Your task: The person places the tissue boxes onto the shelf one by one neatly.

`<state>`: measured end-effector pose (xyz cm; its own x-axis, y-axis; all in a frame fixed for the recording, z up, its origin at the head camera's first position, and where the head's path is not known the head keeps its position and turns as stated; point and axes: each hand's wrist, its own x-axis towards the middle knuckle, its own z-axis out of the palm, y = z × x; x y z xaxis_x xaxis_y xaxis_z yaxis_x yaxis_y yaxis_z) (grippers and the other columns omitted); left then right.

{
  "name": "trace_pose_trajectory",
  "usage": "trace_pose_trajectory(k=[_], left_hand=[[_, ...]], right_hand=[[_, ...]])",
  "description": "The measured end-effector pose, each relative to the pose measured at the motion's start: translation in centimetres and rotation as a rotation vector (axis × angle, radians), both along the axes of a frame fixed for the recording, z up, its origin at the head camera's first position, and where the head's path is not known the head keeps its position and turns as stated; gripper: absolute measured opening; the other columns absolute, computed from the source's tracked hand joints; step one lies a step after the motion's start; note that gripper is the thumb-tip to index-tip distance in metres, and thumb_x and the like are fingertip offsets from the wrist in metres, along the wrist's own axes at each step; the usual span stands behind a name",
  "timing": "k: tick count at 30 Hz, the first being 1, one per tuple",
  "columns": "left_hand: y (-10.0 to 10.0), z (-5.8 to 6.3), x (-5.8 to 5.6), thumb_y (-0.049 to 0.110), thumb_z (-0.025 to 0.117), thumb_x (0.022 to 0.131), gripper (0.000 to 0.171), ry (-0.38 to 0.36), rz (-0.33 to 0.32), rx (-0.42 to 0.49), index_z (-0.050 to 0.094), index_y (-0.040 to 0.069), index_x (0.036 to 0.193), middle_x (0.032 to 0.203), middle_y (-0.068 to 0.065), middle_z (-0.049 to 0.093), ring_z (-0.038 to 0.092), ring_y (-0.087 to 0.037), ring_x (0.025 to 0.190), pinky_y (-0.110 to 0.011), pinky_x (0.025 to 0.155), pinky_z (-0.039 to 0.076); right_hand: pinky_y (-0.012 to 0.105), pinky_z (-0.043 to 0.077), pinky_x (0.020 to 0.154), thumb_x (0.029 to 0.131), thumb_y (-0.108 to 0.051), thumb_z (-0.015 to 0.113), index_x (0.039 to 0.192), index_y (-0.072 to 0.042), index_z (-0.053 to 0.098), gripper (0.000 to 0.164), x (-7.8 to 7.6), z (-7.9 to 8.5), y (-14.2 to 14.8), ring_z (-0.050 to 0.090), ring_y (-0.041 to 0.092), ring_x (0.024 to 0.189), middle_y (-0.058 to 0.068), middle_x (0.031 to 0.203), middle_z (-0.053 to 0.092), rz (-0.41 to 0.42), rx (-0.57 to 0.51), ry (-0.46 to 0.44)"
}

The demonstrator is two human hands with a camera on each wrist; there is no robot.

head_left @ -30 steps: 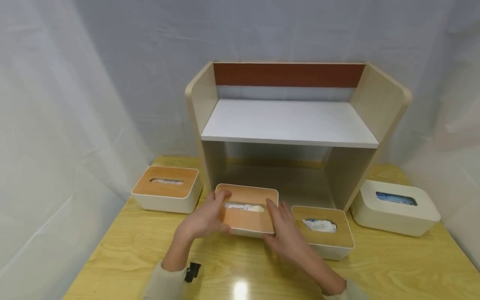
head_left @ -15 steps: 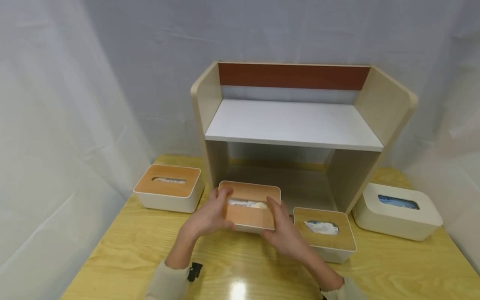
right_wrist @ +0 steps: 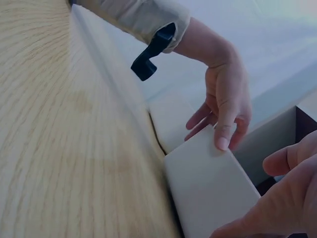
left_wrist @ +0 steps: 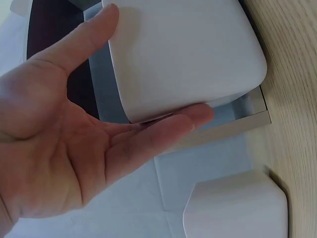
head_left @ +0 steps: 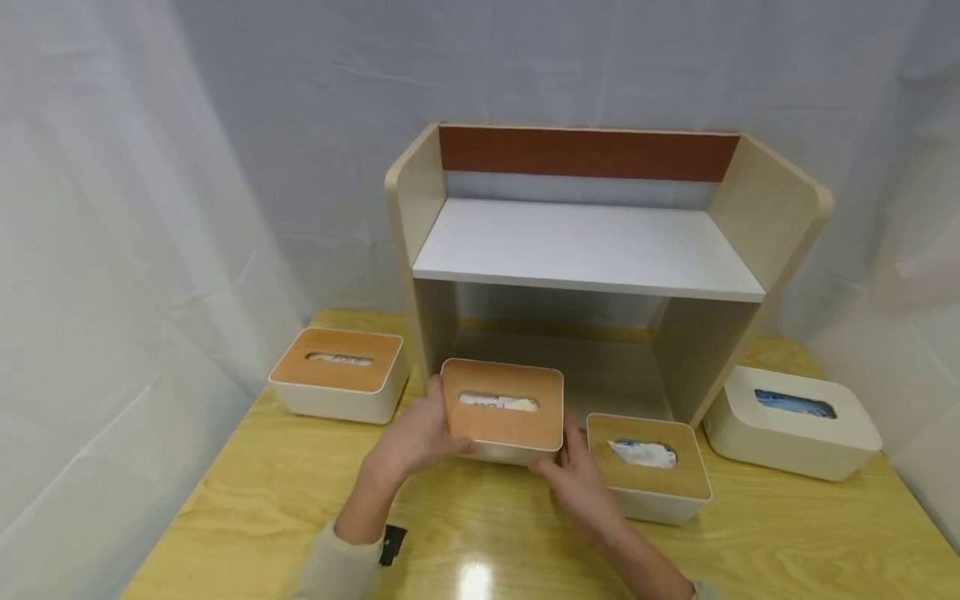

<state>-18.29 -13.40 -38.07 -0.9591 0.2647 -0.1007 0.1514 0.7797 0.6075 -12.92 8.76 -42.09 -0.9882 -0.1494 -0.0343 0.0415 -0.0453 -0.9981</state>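
Note:
A tissue box (head_left: 510, 417) with an orange wood-look lid and white sides stands just before the lower bay of a small shelf (head_left: 588, 246). My left hand (head_left: 417, 433) holds its left side, thumb at the front edge. In the left wrist view, that hand's fingers (left_wrist: 166, 136) lie along the box's (left_wrist: 188, 54) side. At the right side, my right hand (head_left: 577, 475) holds the box with the thumb near the front corner; its other fingers are partly hidden. In the right wrist view, both hands are at the white box (right_wrist: 208, 178).
Another orange-lidded tissue box (head_left: 337, 375) stands left of the shelf. A tan-lidded tissue box (head_left: 648, 483) is close beside my right hand. Farther right, a cream tissue box (head_left: 795, 429) stands by the shelf's right panel. All are on the wooden table (head_left: 247, 517).
The held box has shifted slightly toward the shelf. My fingers have slid off the top of its lid to its sides. The other boxes have stayed put.

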Motion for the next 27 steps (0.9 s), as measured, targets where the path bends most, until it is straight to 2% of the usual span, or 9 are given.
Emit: trace_pose_trajectory(k=[3, 7, 12, 16, 21, 25, 27], left_hand=[[0.06, 0.31, 0.09, 0.031, 0.086, 0.078, 0.117, -0.025, 0.043, -0.009, 0.007, -0.015, 0.151, 0.065, -0.007, 0.056, 0.052, -0.016, 0.053, -0.028, 0.047, 0.043], [0.01, 0.36, 0.09, 0.036, 0.083, 0.08, 0.116, -0.036, 0.054, -0.029, 0.009, -0.017, 0.151, 0.064, -0.006, 0.055, 0.05, -0.016, 0.053, -0.028, 0.048, 0.042], [-0.29, 0.18, 0.03, 0.038, 0.076, 0.087, 0.111, -0.058, 0.051, 0.029, 0.003, -0.014, 0.153, 0.061, -0.004, 0.053, 0.049, -0.015, 0.05, -0.028, 0.048, 0.041], [-0.48, 0.0, -0.07, 0.033, 0.072, 0.092, 0.103, -0.068, 0.045, 0.089, 0.001, -0.011, 0.154, 0.057, -0.001, 0.046, 0.042, -0.013, 0.044, -0.027, 0.044, 0.036], [-0.58, -0.11, -0.27, 0.03, 0.067, 0.096, 0.096, -0.056, 0.028, 0.106, 0.002, -0.01, 0.154, 0.056, -0.001, 0.047, 0.041, -0.013, 0.042, -0.027, 0.043, 0.037], [-0.57, -0.28, -0.46, 0.028, 0.064, 0.098, 0.09, -0.021, 0.01, 0.093, 0.004, -0.012, 0.153, 0.07, -0.009, 0.059, 0.054, -0.016, 0.052, -0.031, 0.051, 0.045], [-0.62, -0.4, -0.42, 0.027, 0.063, 0.099, 0.088, 0.008, 0.004, 0.08, 0.007, -0.014, 0.153, 0.091, -0.021, 0.066, 0.066, -0.024, 0.07, -0.036, 0.063, 0.053]], right_hand=[[0.057, 0.009, 0.119, 0.092, 0.001, 0.055, 0.158, -0.005, -0.004, 0.089, 0.03, -0.35, 0.03, -0.005, 0.035, 0.152, 0.016, 0.165, -0.003, -0.005, -0.001, -0.004], [0.055, 0.014, 0.119, 0.093, 0.001, 0.052, 0.159, -0.005, 0.002, 0.083, -0.02, -0.4, -0.07, 0.0, 0.033, 0.152, 0.016, 0.165, 0.002, -0.042, -0.014, -0.005], [0.051, 0.018, 0.118, 0.092, 0.001, 0.052, 0.158, -0.001, 0.003, 0.082, 0.1, -0.07, -0.36, 0.006, 0.034, 0.152, 0.019, 0.165, 0.004, -0.096, 0.002, -0.003], [0.05, 0.018, 0.118, 0.092, 0.001, 0.052, 0.158, -0.001, -0.002, 0.086, 0.12, -0.04, -0.32, 0.005, 0.034, 0.151, 0.019, 0.165, 0.001, -0.082, 0.01, 0.016], [0.049, 0.016, 0.118, 0.092, 0.001, 0.052, 0.157, 0.0, -0.005, 0.087, -0.14, 0.05, -0.17, 0.002, 0.034, 0.151, 0.02, 0.165, -0.003, -0.055, 0.021, 0.049], [0.049, 0.016, 0.118, 0.091, 0.001, 0.053, 0.156, 0.004, -0.002, 0.085, -0.47, 0.18, -0.1, 0.003, 0.038, 0.151, 0.024, 0.164, -0.001, -0.062, 0.032, 0.046], [0.05, 0.017, 0.118, 0.091, 0.0, 0.054, 0.157, 0.004, 0.0, 0.085, -0.46, 0.3, -0.03, 0.005, 0.039, 0.15, 0.024, 0.164, 0.0, -0.067, 0.041, 0.034]])
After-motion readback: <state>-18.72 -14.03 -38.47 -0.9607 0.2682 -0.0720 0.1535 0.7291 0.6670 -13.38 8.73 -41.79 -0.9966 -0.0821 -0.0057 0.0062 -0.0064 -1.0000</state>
